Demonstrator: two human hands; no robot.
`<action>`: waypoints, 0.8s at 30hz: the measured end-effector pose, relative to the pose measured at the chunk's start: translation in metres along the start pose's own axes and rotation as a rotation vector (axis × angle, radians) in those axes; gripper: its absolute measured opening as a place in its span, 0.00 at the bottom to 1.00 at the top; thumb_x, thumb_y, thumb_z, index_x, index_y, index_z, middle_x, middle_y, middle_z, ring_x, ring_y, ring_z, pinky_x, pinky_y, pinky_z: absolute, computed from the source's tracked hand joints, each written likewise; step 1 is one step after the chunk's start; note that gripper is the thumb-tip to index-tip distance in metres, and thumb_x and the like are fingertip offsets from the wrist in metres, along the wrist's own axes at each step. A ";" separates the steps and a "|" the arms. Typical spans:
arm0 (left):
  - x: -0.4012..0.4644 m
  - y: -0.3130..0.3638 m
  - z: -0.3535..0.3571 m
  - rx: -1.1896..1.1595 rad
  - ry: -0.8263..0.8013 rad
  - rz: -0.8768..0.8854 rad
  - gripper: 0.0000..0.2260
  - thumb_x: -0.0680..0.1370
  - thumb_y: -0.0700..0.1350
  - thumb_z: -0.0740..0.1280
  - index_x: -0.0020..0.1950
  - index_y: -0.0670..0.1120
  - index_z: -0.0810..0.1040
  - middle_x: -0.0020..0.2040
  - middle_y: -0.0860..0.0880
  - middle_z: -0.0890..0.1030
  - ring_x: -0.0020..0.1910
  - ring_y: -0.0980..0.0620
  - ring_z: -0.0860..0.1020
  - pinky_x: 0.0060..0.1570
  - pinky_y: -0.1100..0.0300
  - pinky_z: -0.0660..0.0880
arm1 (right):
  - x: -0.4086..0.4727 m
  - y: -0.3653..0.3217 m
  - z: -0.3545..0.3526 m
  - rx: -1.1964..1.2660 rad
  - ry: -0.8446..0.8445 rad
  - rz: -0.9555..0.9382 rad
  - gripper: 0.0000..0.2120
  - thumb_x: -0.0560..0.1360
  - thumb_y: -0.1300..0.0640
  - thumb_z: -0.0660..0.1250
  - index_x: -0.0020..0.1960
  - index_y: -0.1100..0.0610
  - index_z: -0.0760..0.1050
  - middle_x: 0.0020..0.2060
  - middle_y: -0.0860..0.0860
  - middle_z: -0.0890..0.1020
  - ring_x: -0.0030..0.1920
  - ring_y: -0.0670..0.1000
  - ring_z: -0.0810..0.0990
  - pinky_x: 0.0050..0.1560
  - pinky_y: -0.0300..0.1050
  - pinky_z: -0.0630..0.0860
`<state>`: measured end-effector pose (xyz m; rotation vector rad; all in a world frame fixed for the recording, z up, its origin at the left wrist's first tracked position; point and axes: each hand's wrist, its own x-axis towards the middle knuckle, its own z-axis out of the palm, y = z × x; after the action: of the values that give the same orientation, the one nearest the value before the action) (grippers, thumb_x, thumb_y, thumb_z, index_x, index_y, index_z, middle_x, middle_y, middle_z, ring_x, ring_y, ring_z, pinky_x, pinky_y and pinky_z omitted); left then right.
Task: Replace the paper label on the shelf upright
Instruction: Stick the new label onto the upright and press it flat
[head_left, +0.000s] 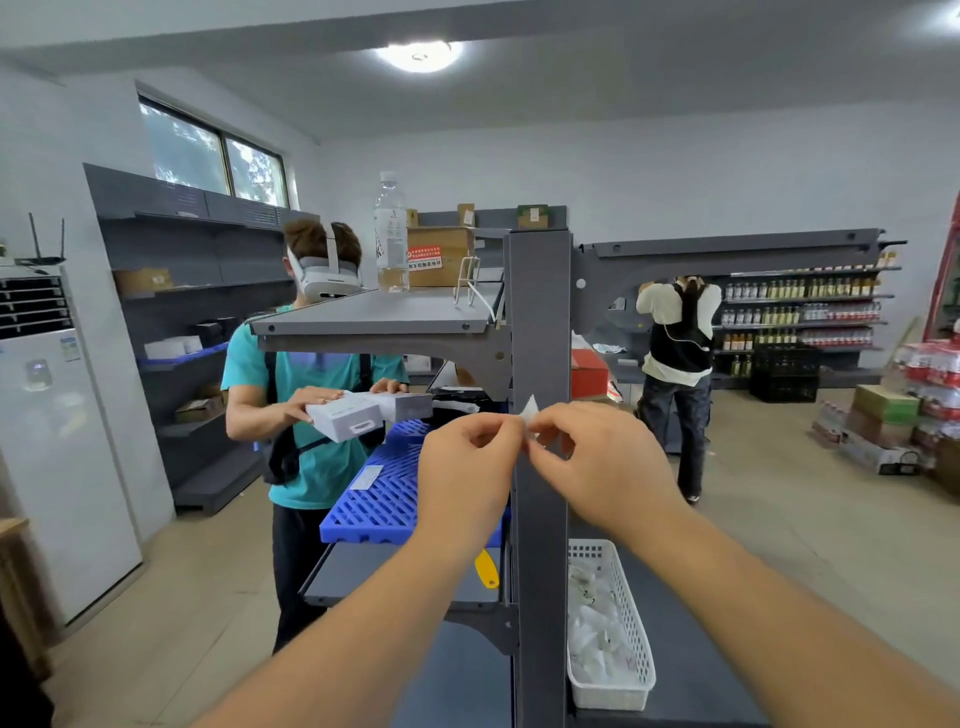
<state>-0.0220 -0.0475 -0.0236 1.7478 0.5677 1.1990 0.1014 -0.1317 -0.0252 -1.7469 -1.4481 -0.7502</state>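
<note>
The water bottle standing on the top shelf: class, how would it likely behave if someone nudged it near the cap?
The water bottle is tall and narrow, so a nudge up high would probably tip it rather than slide it. It looks only partly filled, so likely fairly light. Once down, its round body could roll along the shelf.

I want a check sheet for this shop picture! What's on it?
Surface: grey upright in front; grey shelves either side.
Job's things: small white label pinched by both hands in front of the upright; whether it is stuck on cannot be told.
Clutter: white basket of paper bits at lower right, blue crate, yellow tag, bottle and box on the top shelf.
Grippers: left hand and right hand, fingertips closed on the label.
Cables: nothing seen near the hands.
Surroundings: two other people at shelves, stocked bottles at far right.
</note>
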 end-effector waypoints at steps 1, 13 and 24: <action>0.000 0.001 0.000 -0.010 -0.005 0.006 0.09 0.78 0.43 0.70 0.43 0.51 0.89 0.37 0.54 0.87 0.40 0.55 0.84 0.41 0.60 0.80 | 0.002 0.000 0.000 0.009 -0.004 0.015 0.05 0.76 0.50 0.71 0.48 0.48 0.85 0.36 0.39 0.80 0.37 0.41 0.74 0.38 0.30 0.68; 0.020 -0.005 -0.001 -0.080 0.062 -0.011 0.05 0.79 0.45 0.71 0.46 0.52 0.85 0.41 0.53 0.87 0.43 0.54 0.84 0.44 0.60 0.81 | 0.020 0.014 -0.004 0.578 0.100 0.415 0.05 0.79 0.56 0.72 0.47 0.52 0.86 0.39 0.44 0.86 0.41 0.39 0.82 0.42 0.28 0.75; 0.042 -0.004 0.011 0.098 0.064 0.032 0.02 0.79 0.50 0.72 0.49 0.52 0.83 0.42 0.57 0.84 0.42 0.62 0.81 0.34 0.73 0.74 | 0.035 0.027 0.007 0.654 0.155 0.557 0.06 0.80 0.54 0.71 0.53 0.53 0.86 0.45 0.44 0.87 0.47 0.39 0.83 0.44 0.29 0.75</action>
<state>0.0057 -0.0177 -0.0076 1.8119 0.6482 1.2716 0.1348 -0.1091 -0.0055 -1.4206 -0.8849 -0.0855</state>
